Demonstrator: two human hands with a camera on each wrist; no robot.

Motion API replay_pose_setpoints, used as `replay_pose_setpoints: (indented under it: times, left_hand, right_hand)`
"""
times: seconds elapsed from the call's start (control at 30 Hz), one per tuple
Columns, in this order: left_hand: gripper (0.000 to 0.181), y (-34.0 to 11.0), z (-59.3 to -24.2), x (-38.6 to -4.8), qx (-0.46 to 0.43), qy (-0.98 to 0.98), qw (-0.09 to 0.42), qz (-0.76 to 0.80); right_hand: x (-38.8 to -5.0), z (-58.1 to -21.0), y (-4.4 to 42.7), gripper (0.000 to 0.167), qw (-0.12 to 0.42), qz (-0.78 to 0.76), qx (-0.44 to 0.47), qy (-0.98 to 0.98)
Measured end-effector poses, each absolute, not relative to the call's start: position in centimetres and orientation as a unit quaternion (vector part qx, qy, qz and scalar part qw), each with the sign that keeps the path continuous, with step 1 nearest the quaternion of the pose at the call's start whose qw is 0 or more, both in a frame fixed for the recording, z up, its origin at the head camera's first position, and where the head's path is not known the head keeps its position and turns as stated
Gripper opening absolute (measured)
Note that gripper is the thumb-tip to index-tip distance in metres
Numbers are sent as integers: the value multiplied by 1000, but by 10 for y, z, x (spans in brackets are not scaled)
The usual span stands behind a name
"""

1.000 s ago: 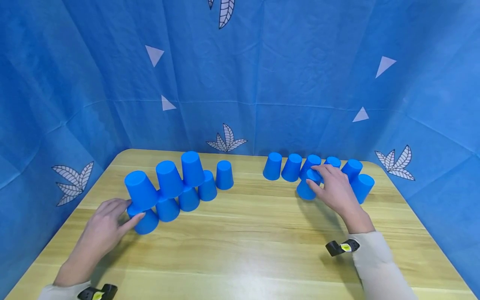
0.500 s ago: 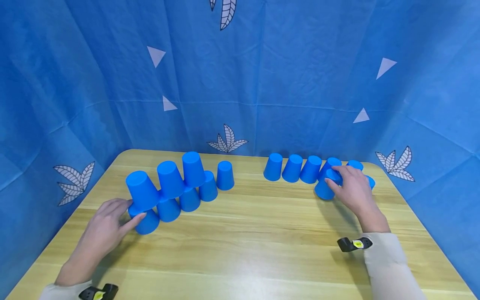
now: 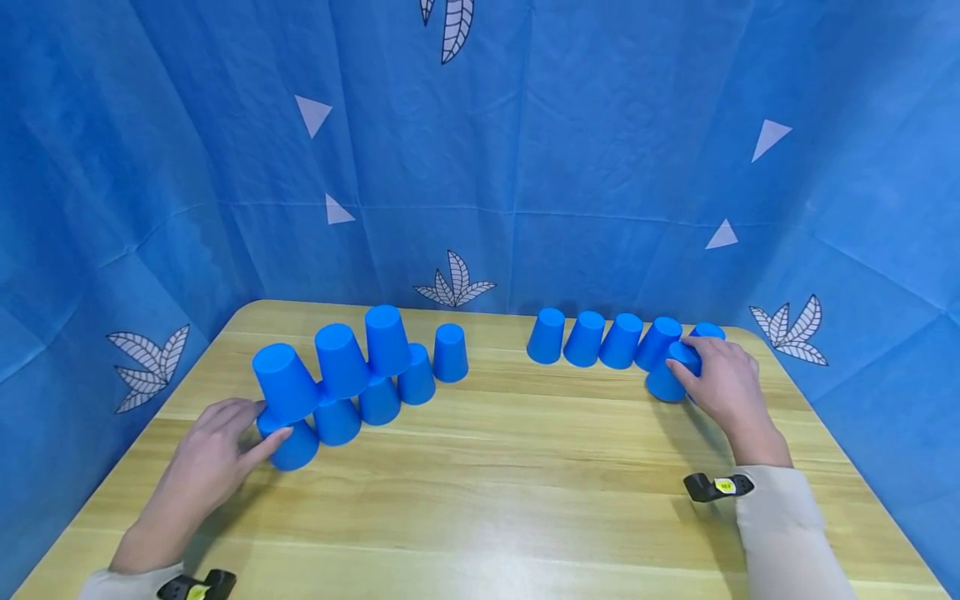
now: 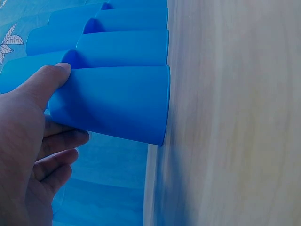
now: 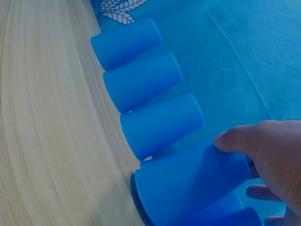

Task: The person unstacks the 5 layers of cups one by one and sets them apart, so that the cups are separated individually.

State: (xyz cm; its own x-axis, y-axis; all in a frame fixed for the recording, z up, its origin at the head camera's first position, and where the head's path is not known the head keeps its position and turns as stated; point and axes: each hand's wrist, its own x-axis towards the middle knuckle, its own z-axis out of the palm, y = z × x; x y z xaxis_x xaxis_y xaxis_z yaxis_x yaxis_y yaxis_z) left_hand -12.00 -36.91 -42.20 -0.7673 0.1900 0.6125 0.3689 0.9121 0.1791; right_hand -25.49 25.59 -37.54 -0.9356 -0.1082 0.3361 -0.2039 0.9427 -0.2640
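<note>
At the left, my left hand holds the nearest lower blue cup between thumb and fingers. This cup is upside down on the table, and another upturned cup rests on it. In the left wrist view, the thumb lies on the held cup near its base. Across the table, my right hand grips an upturned blue cup in front of the right-hand row. The right wrist view shows the thumb against this cup; the fingers are partly hidden behind it.
Left of centre, two more upper cups bridge the lower row, and a single cup ends it. Several upturned cups stand along the back right of the wooden table. A blue patterned curtain surrounds the table.
My right hand has moved to the right along the row with its cup, uncovering cups behind. My left hand and the left stack have stayed in place.
</note>
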Motion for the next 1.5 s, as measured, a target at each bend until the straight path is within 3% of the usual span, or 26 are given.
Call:
replay_pose_setpoints:
  times: [0.33,0.9,1.5]
  left_hand:
    - [49,-369,-423,-116,-124,-941,279,-147]
    - [49,-367,-420,-118,-133,-935,296,-142]
    - [48,-367,-421,-121,-137,-934,294,-147]
  right_hand:
    - [-254,-378,261,55,136,137,86,-977]
    - [-252,-370,260,58,129,139,75,-979]
    - [-245,-355,222,50,183,154,156,-958]
